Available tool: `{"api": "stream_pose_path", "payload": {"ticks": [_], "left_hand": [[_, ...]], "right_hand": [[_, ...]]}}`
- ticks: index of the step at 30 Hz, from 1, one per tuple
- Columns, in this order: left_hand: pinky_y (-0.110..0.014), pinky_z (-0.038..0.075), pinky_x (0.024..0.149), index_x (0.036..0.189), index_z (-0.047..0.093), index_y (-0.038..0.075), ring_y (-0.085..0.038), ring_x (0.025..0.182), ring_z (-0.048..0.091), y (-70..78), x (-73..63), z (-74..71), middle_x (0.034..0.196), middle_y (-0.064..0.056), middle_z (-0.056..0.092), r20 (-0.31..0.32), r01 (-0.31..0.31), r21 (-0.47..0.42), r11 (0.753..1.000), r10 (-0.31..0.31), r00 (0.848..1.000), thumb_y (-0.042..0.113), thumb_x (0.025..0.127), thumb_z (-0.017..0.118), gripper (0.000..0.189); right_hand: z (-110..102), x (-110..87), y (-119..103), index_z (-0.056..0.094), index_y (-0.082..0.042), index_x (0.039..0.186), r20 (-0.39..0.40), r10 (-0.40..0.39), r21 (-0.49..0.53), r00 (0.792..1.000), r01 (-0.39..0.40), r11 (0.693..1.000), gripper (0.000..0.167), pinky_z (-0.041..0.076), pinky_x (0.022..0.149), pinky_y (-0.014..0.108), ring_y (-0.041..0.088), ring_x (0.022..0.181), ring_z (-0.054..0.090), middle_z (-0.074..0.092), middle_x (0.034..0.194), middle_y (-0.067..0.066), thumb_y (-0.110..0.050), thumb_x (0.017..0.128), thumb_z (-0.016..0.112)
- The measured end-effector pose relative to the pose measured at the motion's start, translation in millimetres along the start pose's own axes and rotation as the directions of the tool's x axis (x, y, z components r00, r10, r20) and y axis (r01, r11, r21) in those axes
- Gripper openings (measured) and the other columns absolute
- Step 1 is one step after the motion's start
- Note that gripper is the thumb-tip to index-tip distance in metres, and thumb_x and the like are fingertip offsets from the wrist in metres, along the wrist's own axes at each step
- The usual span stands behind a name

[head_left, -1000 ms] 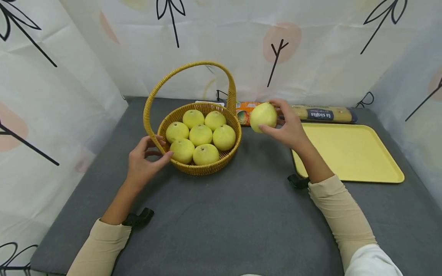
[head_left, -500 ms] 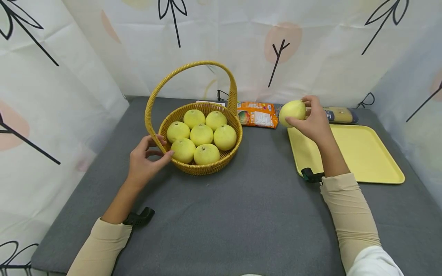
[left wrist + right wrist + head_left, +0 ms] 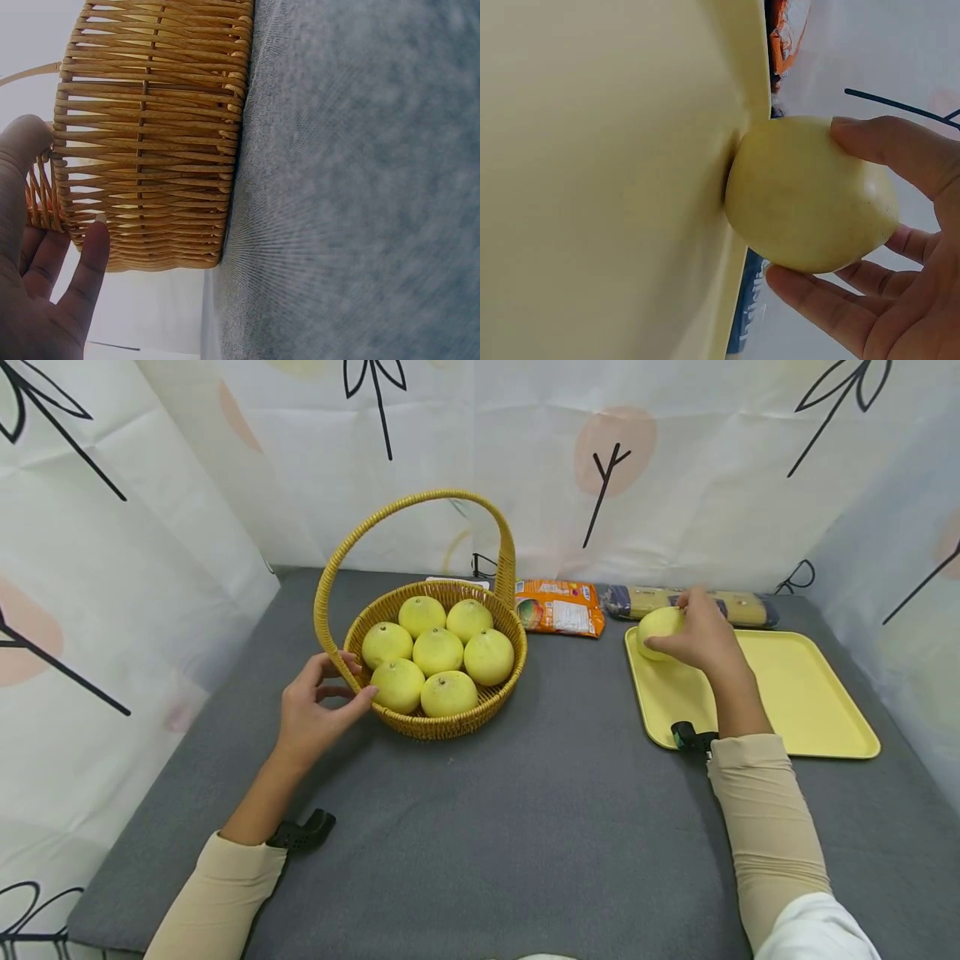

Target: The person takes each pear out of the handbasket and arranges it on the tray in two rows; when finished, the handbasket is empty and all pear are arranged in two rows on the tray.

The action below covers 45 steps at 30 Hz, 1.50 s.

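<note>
At the left tray corner, my right hand point(image 3: 707, 635) holds a round yellow-green fruit point(image 3: 658, 631), thumb on one side and fingers on the other. The right wrist view shows this smooth fruit point(image 3: 810, 195) close over the floor of the yellow tray point(image 3: 798, 693), its shadow beside it. My left hand point(image 3: 315, 702) grips the wicker basket point(image 3: 450, 727) where its tall handle meets the rim. Several similar fruits point(image 3: 437, 652) lie inside the basket. In the left wrist view, the thumb of my left hand point(image 3: 34, 285) rests at the rim of the upright basket point(image 3: 150, 142).
Behind the basket and tray lie an orange packet point(image 3: 558, 607) and a long pasta pack point(image 3: 738, 608), partly hidden by the right hand. A patterned white cloth point(image 3: 525, 460) rises behind the grey tabletop point(image 3: 510, 843).
My right hand has carried the fruit rightward from beside the basket, then down to the tray's left corner. The orange packet has come into full view. My left hand stays on the basket.
</note>
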<state>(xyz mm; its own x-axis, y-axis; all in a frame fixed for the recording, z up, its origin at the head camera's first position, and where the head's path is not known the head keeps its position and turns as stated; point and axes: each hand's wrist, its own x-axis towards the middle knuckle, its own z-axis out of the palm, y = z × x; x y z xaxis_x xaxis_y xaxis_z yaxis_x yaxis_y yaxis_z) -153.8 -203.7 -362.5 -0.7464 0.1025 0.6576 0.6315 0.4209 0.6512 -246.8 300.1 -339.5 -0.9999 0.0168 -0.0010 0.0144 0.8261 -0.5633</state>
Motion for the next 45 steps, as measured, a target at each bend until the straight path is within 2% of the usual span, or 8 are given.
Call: {"api": "stream_pose_path", "payload": {"ticks": [5, 11, 18, 21, 25, 28, 38, 45], "left_hand": [[-0.025, 0.057, 0.069, 0.110, 0.059, -0.016, -0.038, 0.087, 0.061, -1.9, 0.4, 0.5, 0.101, -0.026, 0.064, -0.005, -0.009, -0.006, 1.000, 0.009, 1.000, -0.019, 0.072, 0.078, 0.042], [-0.025, 0.058, 0.069, 0.110, 0.059, -0.017, -0.036, 0.087, 0.061, -2.6, 0.5, 0.0, 0.101, -0.026, 0.064, -0.002, -0.014, -0.007, 1.000, 0.014, 1.000, -0.017, 0.073, 0.078, 0.041], [-0.026, 0.058, 0.068, 0.110, 0.058, -0.017, -0.032, 0.088, 0.062, -2.7, 0.2, 0.0, 0.102, -0.027, 0.064, 0.001, -0.018, -0.005, 1.000, 0.018, 1.000, -0.015, 0.075, 0.078, 0.040], [-0.022, 0.057, 0.069, 0.110, 0.059, -0.016, -0.023, 0.089, 0.063, -13.6, -1.2, 1.4, 0.102, -0.024, 0.064, -0.015, -0.026, -0.010, 1.000, 0.026, 1.000, -0.016, 0.073, 0.078, 0.042], [-0.020, 0.056, 0.069, 0.110, 0.059, -0.015, -0.022, 0.089, 0.063, -14.1, -0.6, 1.6, 0.101, -0.024, 0.064, -0.017, -0.033, -0.012, 0.999, 0.033, 0.999, -0.017, 0.072, 0.078, 0.042], [-0.022, 0.057, 0.069, 0.109, 0.059, -0.016, -0.031, 0.087, 0.062, -3.2, 1.0, 0.2, 0.100, -0.027, 0.063, -0.005, -0.026, -0.007, 1.000, 0.026, 1.000, -0.017, 0.073, 0.077, 0.041], [-0.021, 0.057, 0.070, 0.111, 0.059, -0.016, -0.033, 0.088, 0.062, -3.6, 0.0, 0.0, 0.101, -0.026, 0.064, -0.004, -0.012, 0.000, 1.000, 0.012, 1.000, -0.017, 0.073, 0.078, 0.042], [-0.022, 0.057, 0.070, 0.110, 0.058, -0.016, -0.038, 0.088, 0.062, -4.4, 0.9, 0.7, 0.100, -0.026, 0.063, -0.001, -0.011, 0.000, 1.000, 0.011, 1.000, -0.018, 0.073, 0.077, 0.042]], "right_hand": [[5.3, 2.3, 1.3, 0.030, 0.011, 0.134, -0.029, -0.012, 0.020, 1.000, 0.013, 1.000, 0.083, 0.039, 0.084, 0.063, 0.046, 0.104, 0.043, 0.039, 0.127, 0.033, -0.033, 0.084, 0.080], [11.0, 4.2, -1.8, 0.035, 0.008, 0.113, -0.053, -0.045, -0.005, 0.998, 0.045, 0.999, 0.063, 0.034, 0.072, 0.051, 0.037, 0.088, 0.036, 0.036, 0.102, 0.022, -0.028, 0.086, 0.079], [0.4, -0.4, -2.5, 0.042, 0.002, 0.093, 0.013, -0.050, -0.068, 0.999, 0.050, 0.996, 0.050, 0.034, 0.064, 0.044, 0.032, 0.076, 0.040, 0.039, 0.089, 0.017, -0.035, 0.090, 0.076], [-5.4, -4.0, -1.7, 0.045, 0.000, 0.088, 0.031, -0.049, -0.085, 0.998, 0.051, 0.995, 0.048, 0.034, 0.061, 0.042, 0.030, 0.072, 0.041, 0.043, 0.085, 0.015, -0.036, 0.089, 0.076], [-6.4, -5.5, -2.6, 0.048, 0.001, 0.091, 0.027, -0.047, -0.087, 0.999, 0.050, 0.995, 0.045, 0.038, 0.065, 0.045, 0.034, 0.078, 0.044, 0.047, 0.092, 0.018, -0.033, 0.089, 0.077], [-5.1, -4.9, -2.7, 0.048, 0.002, 0.094, 0.029, -0.043, -0.078, 0.999, 0.045, 0.996, 0.043, 0.039, 0.069, 0.049, 0.037, 0.083, 0.045, 0.049, 0.097, 0.021, -0.030, 0.091, 0.075], [-1.3, -2.1, -1.6, 0.052, 0.004, 0.093, 0.007, -0.068, -0.068, 0.998, 0.068, 0.995, 0.036, 0.041, 0.069, 0.051, 0.039, 0.087, 0.046, 0.050, 0.098, 0.022, -0.025, 0.092, 0.074], [4.7, -4.8, -19.6, 0.054, 0.005, 0.099, -0.125, -0.119, -0.110, 0.985, 0.106, 0.988, 0.034, 0.038, 0.087, 0.064, 0.048, 0.111, 0.041, 0.042, 0.126, 0.030, -0.024, 0.093, 0.071]]}}
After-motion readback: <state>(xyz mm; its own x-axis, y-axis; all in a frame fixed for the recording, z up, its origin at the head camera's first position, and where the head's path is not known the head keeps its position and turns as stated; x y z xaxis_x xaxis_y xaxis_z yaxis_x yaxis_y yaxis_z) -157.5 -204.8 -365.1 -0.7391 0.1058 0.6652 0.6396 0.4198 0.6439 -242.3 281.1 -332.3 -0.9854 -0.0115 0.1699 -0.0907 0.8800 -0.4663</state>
